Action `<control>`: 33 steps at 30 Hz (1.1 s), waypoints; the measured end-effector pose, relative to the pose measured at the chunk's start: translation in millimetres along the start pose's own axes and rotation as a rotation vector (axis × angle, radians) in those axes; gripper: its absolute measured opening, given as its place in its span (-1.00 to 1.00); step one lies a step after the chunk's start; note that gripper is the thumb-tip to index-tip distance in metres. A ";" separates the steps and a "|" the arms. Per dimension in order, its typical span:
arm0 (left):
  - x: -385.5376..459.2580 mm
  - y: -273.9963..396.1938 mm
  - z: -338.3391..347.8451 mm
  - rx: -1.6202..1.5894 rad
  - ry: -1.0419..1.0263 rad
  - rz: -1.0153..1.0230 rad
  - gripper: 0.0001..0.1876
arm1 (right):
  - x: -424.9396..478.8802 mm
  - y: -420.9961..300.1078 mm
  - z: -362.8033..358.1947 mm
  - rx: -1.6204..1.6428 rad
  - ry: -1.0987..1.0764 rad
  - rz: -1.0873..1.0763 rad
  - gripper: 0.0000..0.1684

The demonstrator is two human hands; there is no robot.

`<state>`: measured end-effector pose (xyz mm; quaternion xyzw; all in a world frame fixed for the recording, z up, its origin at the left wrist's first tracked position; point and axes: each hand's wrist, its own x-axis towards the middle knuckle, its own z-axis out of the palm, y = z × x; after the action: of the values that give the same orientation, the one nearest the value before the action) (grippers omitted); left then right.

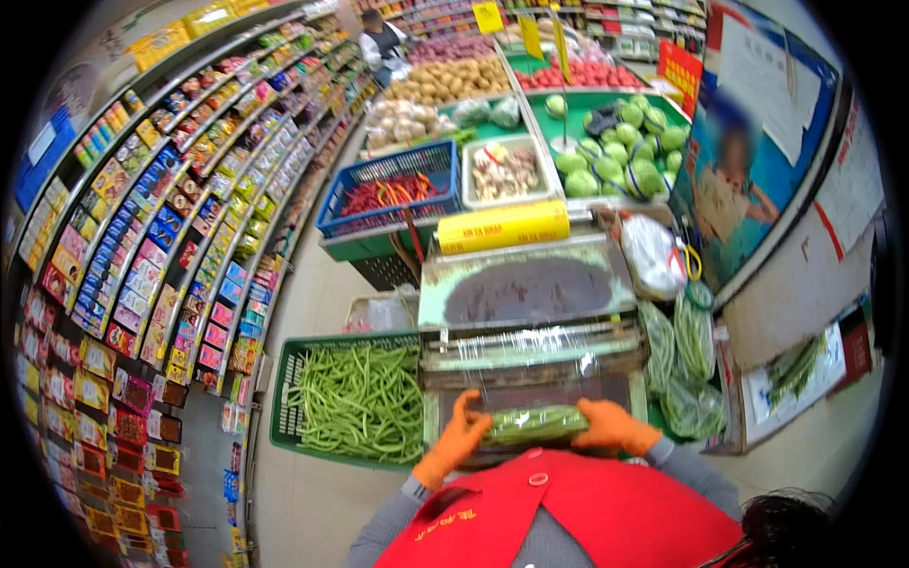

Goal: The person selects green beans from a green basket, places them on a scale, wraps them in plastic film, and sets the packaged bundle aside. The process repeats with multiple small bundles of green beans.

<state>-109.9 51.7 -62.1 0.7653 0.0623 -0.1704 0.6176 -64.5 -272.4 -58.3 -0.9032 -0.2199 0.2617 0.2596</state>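
Observation:
A bundle of green beans in clear plastic film (536, 424) lies in front of me on the film wrapping machine (540, 355). My left hand (458, 437), in an orange glove, is at the bundle's left end, thumb and forefinger apart; whether it grips the bundle is unclear. My right hand (616, 426), gloved alike, has its fingers on the right end. A yellow box of wrap film (503, 227) lies behind the machine's dark, worn plate (529, 290). Left of the machine, loose green beans (358, 405) fill a green plastic crate (285, 397).
Bagged green vegetables (685, 369) lie right of the machine, below a white plastic bag (650, 252). Beyond are a blue crate of red chillies (389, 192), a white tray of ginger (503, 170) and cabbages (618, 156). Snack shelves (163, 213) line the left. A person (381, 46) stands far back.

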 end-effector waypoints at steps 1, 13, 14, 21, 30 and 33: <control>1.6 -7.7 -2.9 0.050 0.021 0.037 -0.40 | -0.1 -3.3 -0.3 0.033 0.025 -0.038 -0.24; -39.2 9.1 7.4 0.403 -0.042 0.276 -0.16 | -30.6 -12.5 32.3 -0.113 0.285 -0.137 -0.44; -31.5 21.8 6.4 0.551 -0.126 0.240 -0.10 | -30.7 -11.5 33.6 -0.107 0.261 -0.105 -0.43; -16.4 17.1 7.2 0.822 -0.175 0.256 -0.24 | -27.1 4.3 48.0 -0.206 0.385 -0.259 -0.32; -7.0 21.0 7.6 0.825 -0.272 0.245 -0.27 | -37.1 -5.4 44.7 -0.221 0.470 -0.304 -0.34; -5.8 28.1 10.6 0.898 -0.316 0.214 -0.30 | -39.9 -6.6 42.0 -0.161 0.445 -0.286 -0.37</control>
<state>-108.7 35.6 -36.1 0.9230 -0.1910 -0.2299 0.2424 -121.5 -273.7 -70.7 -0.9160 -0.3026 -0.0007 0.2633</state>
